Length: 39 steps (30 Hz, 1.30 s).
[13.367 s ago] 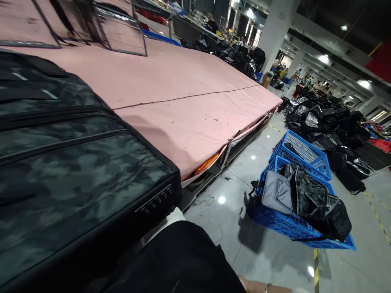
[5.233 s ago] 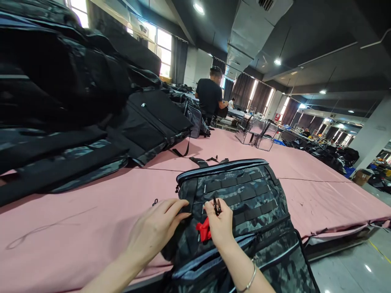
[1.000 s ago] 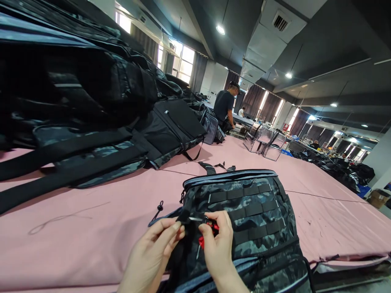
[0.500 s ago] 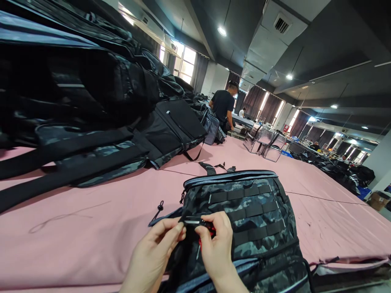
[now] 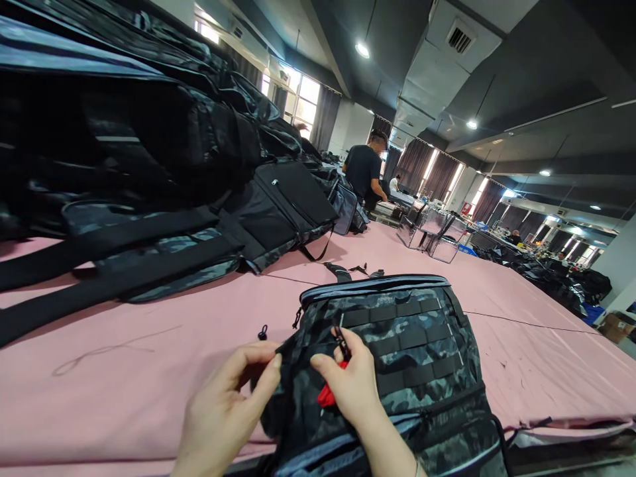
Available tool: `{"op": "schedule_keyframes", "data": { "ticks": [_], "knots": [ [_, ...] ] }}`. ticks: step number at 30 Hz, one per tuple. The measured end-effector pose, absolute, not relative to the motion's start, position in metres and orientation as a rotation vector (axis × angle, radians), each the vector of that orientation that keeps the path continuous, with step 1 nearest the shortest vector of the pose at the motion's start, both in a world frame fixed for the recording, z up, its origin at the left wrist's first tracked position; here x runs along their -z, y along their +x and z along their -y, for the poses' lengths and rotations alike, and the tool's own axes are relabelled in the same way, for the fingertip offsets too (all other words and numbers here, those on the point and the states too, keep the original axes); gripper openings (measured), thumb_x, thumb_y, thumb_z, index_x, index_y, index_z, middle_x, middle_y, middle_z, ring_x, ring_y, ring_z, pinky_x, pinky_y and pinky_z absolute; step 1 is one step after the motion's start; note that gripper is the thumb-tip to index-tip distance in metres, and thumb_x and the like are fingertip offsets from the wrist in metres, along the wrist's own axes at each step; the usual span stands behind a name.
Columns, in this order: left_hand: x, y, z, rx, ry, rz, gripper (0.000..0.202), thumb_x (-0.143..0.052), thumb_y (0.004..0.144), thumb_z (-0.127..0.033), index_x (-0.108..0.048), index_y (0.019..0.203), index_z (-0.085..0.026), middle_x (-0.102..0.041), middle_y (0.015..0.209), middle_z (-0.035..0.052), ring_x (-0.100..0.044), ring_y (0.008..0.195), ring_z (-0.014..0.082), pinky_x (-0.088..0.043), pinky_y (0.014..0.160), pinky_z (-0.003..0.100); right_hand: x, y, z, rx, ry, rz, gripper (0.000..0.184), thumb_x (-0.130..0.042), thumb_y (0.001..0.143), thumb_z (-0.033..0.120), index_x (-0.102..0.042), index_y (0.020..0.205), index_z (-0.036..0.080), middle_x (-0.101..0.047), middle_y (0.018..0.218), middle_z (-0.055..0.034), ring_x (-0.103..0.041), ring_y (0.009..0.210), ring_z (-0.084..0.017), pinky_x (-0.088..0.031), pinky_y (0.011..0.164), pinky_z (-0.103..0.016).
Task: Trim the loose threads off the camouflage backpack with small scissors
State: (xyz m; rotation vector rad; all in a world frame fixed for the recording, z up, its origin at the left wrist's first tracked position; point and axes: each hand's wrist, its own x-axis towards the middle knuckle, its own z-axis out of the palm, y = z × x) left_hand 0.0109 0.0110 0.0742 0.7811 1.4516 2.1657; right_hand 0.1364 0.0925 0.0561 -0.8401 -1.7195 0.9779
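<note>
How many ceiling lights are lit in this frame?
4: ceiling light upper centre, another right of it, two smaller ones farther right. Others may be hidden beyond the ducts.

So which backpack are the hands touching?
The camouflage backpack lying alone at the near table edge. The left hand pinches its side, the right hand holds red-handled snips on it. The others are piled on the left.

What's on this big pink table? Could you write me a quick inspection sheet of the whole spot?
Surface: pink table, loose thread lying on it.
Job's things: camouflage backpack lying flat; red-handled snips.
Clutter: pile of backpacks at left; clear cases farther back.
Grips: left hand pinches the backpack's edge; right hand holds the snips.
Cables: nothing seen.
Surroundings: person in black shirt at the far end; ceiling lights, curtained windows.
</note>
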Motion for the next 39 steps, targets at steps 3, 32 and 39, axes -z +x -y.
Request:
{"op": "schedule_keyframes", "data": {
  "ticks": [3,32,39],
  "knots": [
    [-0.067,0.01,-0.012,-2.151,0.963,-1.561,0.026,-0.078,0.053,-0.043,-0.068,0.065,-0.023,-0.068,0.079,0.0023,-0.059,0.074,0.0173,-0.05,0.078,0.023,-0.061,0.13,-0.096,-0.834,-0.999,1.872,0.022,-0.07,0.067,0.017,-0.072,0.089,0.021,-0.056,0.06,0.0052,-0.049,0.053,-0.012,-0.039,0.055,-0.023],
    [-0.02,-0.026,-0.007,-2.01,1.061,-1.831,0.03,-0.071,0.062,-0.053,-0.073,0.078,-0.027,-0.073,0.08,0.0048,-0.063,0.068,0.0198,-0.046,0.049,0.02,-0.058,0.133,-0.096,-1.029,-0.887,1.699,0.022,-0.055,0.072,0.035,-0.042,0.061,0.021,-0.038,0.055,0.0054,-0.036,0.053,-0.011,-0.029,0.051,-0.022],
    [0.002,-0.036,-0.049,-1.84,1.004,-1.649,0.052,-0.068,0.055,-0.068,-0.073,0.082,-0.024,-0.077,0.084,0.0036,-0.067,0.061,0.0208,-0.059,0.065,0.034,-0.055,0.137,-0.104,-1.105,-0.848,1.651,0.023,-0.057,0.069,0.035,-0.041,0.059,0.02,-0.035,0.055,0.0059,-0.032,0.052,-0.009,-0.027,0.052,-0.022]
  ]
}}
